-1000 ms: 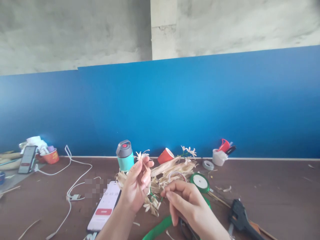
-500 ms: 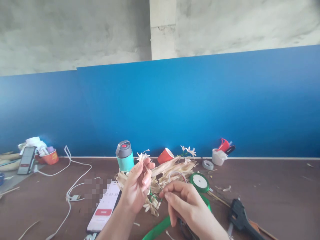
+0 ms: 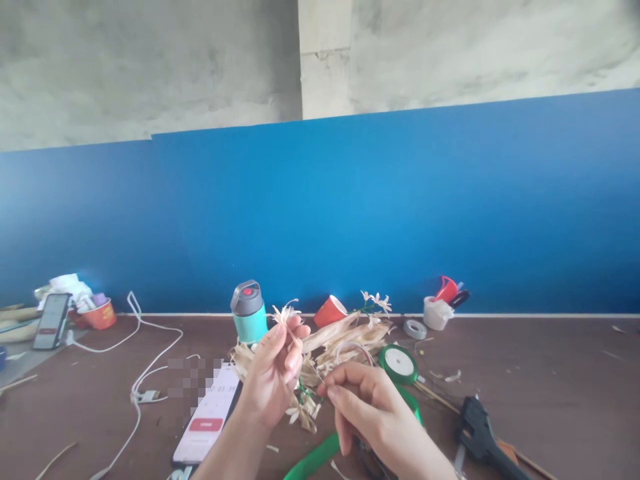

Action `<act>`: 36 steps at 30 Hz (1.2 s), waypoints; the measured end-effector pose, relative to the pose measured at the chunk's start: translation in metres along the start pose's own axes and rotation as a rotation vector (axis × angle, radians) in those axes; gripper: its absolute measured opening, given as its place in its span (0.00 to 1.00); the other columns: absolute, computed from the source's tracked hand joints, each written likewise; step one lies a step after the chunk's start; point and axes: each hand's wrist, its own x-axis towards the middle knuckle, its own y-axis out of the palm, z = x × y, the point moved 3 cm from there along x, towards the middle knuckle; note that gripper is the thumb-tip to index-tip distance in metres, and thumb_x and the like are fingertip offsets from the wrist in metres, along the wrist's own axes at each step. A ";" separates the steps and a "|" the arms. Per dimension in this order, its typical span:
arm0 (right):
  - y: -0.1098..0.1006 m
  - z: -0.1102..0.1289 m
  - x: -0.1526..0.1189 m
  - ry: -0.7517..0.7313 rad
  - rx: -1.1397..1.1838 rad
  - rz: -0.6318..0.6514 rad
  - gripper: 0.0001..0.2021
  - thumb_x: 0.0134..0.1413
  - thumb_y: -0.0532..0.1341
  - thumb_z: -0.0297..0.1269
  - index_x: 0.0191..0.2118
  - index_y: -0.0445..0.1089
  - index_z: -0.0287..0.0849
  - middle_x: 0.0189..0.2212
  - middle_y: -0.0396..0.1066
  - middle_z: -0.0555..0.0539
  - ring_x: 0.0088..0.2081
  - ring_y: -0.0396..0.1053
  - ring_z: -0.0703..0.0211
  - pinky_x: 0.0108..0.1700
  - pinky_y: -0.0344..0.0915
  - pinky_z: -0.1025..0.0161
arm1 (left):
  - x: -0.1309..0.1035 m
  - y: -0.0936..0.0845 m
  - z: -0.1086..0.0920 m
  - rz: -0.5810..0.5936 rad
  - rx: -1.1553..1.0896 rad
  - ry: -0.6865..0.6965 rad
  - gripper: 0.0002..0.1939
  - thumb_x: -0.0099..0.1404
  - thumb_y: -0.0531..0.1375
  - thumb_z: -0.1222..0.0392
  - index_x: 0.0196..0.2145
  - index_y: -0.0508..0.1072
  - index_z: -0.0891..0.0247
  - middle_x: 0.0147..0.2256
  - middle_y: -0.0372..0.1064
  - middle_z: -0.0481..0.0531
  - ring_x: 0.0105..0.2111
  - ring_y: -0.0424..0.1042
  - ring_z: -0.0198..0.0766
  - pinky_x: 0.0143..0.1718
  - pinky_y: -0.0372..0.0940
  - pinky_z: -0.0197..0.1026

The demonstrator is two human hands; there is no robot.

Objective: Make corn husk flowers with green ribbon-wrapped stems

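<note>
Between the thumb and fingers of my left hand (image 3: 275, 373) is a small pale flower (image 3: 285, 312) with thin pointed petals, held upright above the table. My right hand (image 3: 373, 410) is pinched at its fingertips on a fine thread or wire, too thin to make out well, which runs up toward the left hand. Dried corn husks (image 3: 345, 337) lie heaped behind both hands. Below and between them rests another pale flower (image 3: 301, 412) with green stems. A green ribbon (image 3: 314, 457) stretches under my right hand.
A green ribbon spool (image 3: 399, 364), a tape roll (image 3: 415, 329) and a black glue gun (image 3: 487, 437) lie to the right. Behind stand a teal bottle (image 3: 250, 323) and a tipped red cup (image 3: 331, 311). A phone (image 3: 207, 423) and white cable (image 3: 145, 373) are at left.
Almost nothing differs. Both hands keep their places and grips; the flower in my left hand has turned very slightly.
</note>
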 end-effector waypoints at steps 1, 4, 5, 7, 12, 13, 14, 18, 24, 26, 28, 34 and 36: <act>0.000 0.000 0.000 0.002 -0.007 0.001 0.18 0.52 0.57 0.52 0.32 0.66 0.38 0.12 0.64 0.54 0.14 0.51 0.70 0.21 0.51 0.69 | 0.000 0.000 0.000 -0.002 0.003 0.004 0.10 0.53 0.67 0.59 0.32 0.78 0.68 0.27 0.76 0.54 0.13 0.56 0.19 0.12 0.54 0.22; -0.001 0.000 0.000 0.010 -0.021 -0.002 0.18 0.52 0.56 0.50 0.33 0.65 0.37 0.12 0.64 0.54 0.14 0.49 0.70 0.21 0.50 0.69 | 0.000 0.002 -0.001 0.003 0.012 0.024 0.11 0.51 0.68 0.59 0.31 0.78 0.69 0.28 0.76 0.56 0.14 0.58 0.19 0.14 0.56 0.21; -0.001 0.000 0.000 0.012 -0.021 -0.003 0.17 0.53 0.56 0.50 0.33 0.65 0.37 0.12 0.64 0.54 0.14 0.49 0.70 0.21 0.49 0.69 | -0.001 0.002 -0.001 0.009 0.015 0.026 0.11 0.51 0.69 0.59 0.31 0.78 0.69 0.28 0.77 0.56 0.14 0.58 0.19 0.14 0.56 0.21; 0.000 -0.001 -0.001 0.020 -0.019 -0.003 0.16 0.54 0.56 0.48 0.34 0.65 0.37 0.12 0.64 0.54 0.14 0.50 0.70 0.21 0.49 0.70 | -0.001 0.003 -0.001 0.021 0.025 0.028 0.12 0.50 0.69 0.59 0.31 0.78 0.69 0.27 0.76 0.56 0.14 0.57 0.19 0.14 0.55 0.21; 0.000 0.001 -0.002 0.019 -0.018 -0.008 0.15 0.53 0.56 0.47 0.32 0.65 0.37 0.11 0.62 0.55 0.14 0.51 0.70 0.21 0.50 0.70 | 0.000 0.001 -0.002 0.034 0.066 0.062 0.11 0.51 0.69 0.58 0.31 0.78 0.68 0.26 0.76 0.55 0.13 0.57 0.20 0.13 0.55 0.23; 0.000 0.002 -0.002 0.018 -0.018 -0.008 0.14 0.53 0.56 0.46 0.32 0.65 0.37 0.10 0.62 0.55 0.14 0.51 0.70 0.21 0.50 0.70 | 0.000 0.001 -0.001 0.036 0.080 0.071 0.11 0.51 0.69 0.58 0.30 0.78 0.68 0.26 0.76 0.55 0.13 0.57 0.20 0.13 0.55 0.23; 0.001 0.003 -0.002 0.018 -0.019 -0.011 0.14 0.53 0.56 0.46 0.32 0.65 0.37 0.10 0.61 0.56 0.14 0.51 0.71 0.21 0.50 0.70 | 0.001 0.000 -0.001 0.035 0.094 0.081 0.11 0.51 0.69 0.58 0.30 0.78 0.68 0.26 0.76 0.56 0.13 0.58 0.20 0.12 0.54 0.24; 0.002 0.002 -0.002 0.014 0.007 -0.020 0.15 0.53 0.56 0.47 0.33 0.65 0.37 0.11 0.63 0.55 0.14 0.53 0.70 0.20 0.49 0.70 | 0.000 -0.002 0.003 -0.033 0.121 0.135 0.11 0.50 0.69 0.57 0.29 0.78 0.68 0.25 0.77 0.55 0.12 0.57 0.20 0.12 0.52 0.24; 0.008 -0.003 -0.001 0.011 -0.022 -0.038 0.14 0.55 0.56 0.46 0.32 0.65 0.38 0.13 0.66 0.53 0.16 0.58 0.69 0.22 0.54 0.70 | -0.004 0.002 0.007 -0.101 0.110 0.138 0.11 0.50 0.69 0.55 0.27 0.78 0.66 0.14 0.68 0.47 0.10 0.53 0.19 0.12 0.48 0.23; 0.009 -0.004 0.000 -0.006 -0.049 -0.053 0.14 0.55 0.56 0.46 0.32 0.66 0.38 0.13 0.67 0.52 0.17 0.60 0.67 0.23 0.55 0.70 | -0.004 0.004 0.008 -0.081 0.124 0.136 0.11 0.50 0.69 0.55 0.28 0.78 0.66 0.15 0.68 0.47 0.10 0.51 0.19 0.12 0.46 0.24; 0.008 -0.005 0.002 -0.018 -0.046 -0.065 0.15 0.55 0.56 0.47 0.33 0.66 0.38 0.14 0.67 0.51 0.18 0.61 0.67 0.24 0.56 0.69 | -0.004 0.005 0.010 -0.058 0.142 0.126 0.12 0.51 0.68 0.55 0.29 0.78 0.67 0.17 0.71 0.49 0.09 0.50 0.18 0.11 0.46 0.24; 0.009 -0.011 0.007 -0.023 0.019 -0.081 0.17 0.54 0.57 0.50 0.32 0.65 0.38 0.14 0.67 0.51 0.17 0.59 0.68 0.22 0.55 0.70 | -0.007 0.004 0.019 -0.064 0.163 0.090 0.13 0.53 0.67 0.53 0.30 0.78 0.66 0.20 0.73 0.50 0.11 0.50 0.18 0.14 0.50 0.25; 0.010 -0.011 0.007 -0.015 0.032 -0.077 0.18 0.53 0.58 0.51 0.32 0.65 0.38 0.14 0.67 0.51 0.16 0.58 0.69 0.22 0.54 0.70 | -0.007 0.004 0.020 -0.070 0.174 0.090 0.13 0.53 0.67 0.53 0.30 0.78 0.67 0.20 0.73 0.50 0.11 0.50 0.18 0.15 0.48 0.25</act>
